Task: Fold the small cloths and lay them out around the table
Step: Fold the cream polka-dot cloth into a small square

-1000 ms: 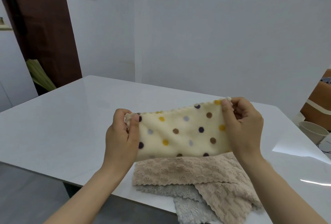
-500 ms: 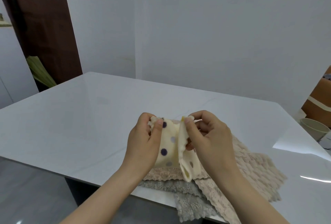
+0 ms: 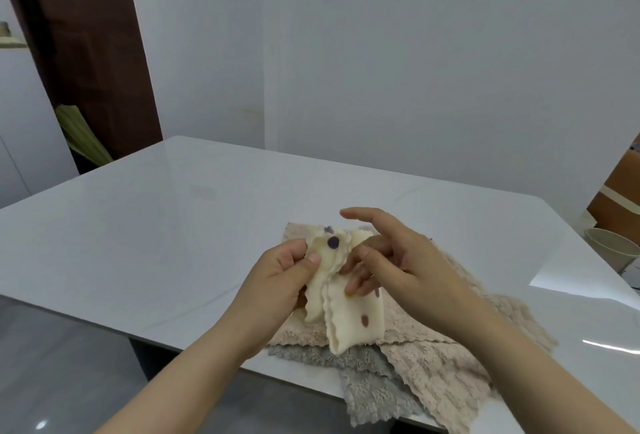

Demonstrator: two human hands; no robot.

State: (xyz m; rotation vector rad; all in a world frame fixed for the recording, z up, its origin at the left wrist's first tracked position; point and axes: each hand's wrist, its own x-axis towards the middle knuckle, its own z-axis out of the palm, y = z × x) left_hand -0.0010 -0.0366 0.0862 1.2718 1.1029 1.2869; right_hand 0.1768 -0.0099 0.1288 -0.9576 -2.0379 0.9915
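A pile of cloths is lying on the table at its near edge, right of the middle. The lowest cloth is hanging over that edge. A folded cloth is hanging above the pile, between the two hands. The left hand is gripping it from the left, and the right hand is touching it from the right. A cup is standing beyond the table's right edge, with a box behind it.

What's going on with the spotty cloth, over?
Left hand grips spotty cloth, folded narrow. Right hand open, fingers touching it. Beige cloths and grey cloth piled underneath at table near edge.
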